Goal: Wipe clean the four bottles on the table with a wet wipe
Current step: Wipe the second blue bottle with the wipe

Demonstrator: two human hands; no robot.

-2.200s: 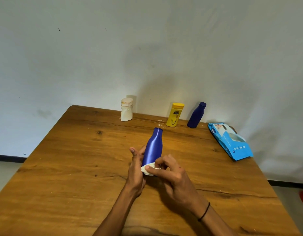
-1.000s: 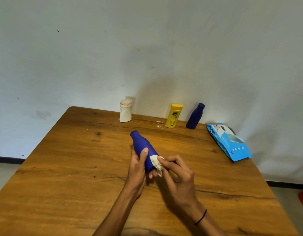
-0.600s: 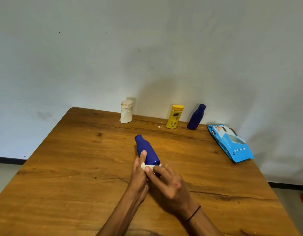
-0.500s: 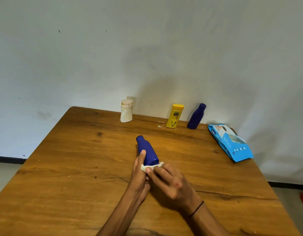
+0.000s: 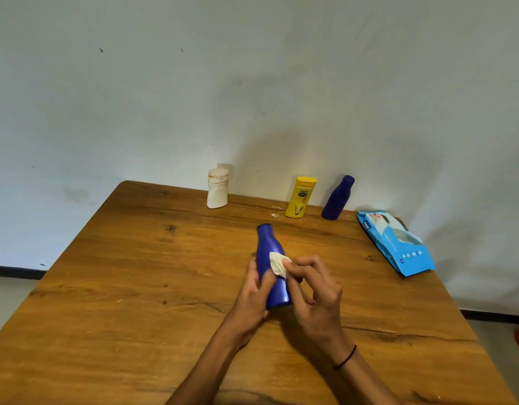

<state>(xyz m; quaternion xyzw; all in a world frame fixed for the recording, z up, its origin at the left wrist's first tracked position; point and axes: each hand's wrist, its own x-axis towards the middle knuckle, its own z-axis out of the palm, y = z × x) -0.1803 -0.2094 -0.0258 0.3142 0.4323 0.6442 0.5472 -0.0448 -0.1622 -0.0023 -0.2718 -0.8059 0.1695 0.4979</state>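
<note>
the left hand (image 5: 253, 290) gripped the blue bottle (image 5: 271, 266) low on its body, holding it tilted over the middle of the wooden table (image 5: 135, 287) with the cap pointing toward the far side. the right hand (image 5: 313, 290) pinched a small wadded wet wipe (image 5: 277, 263) in its fingertips and pressed it against the bottle's right flank. three other bottles stood upright along the far edge: a white bottle (image 5: 217, 188), a yellow bottle (image 5: 300, 197) and a second dark blue bottle (image 5: 337, 197), with the wipes pack (image 5: 397, 244) lying to the right. the likely trouble was slip: a wet, smooth bottle held only near its base could twist or slide out under rubbing pressure (the wipe was bunched small, too, so patches could be missed).
</note>
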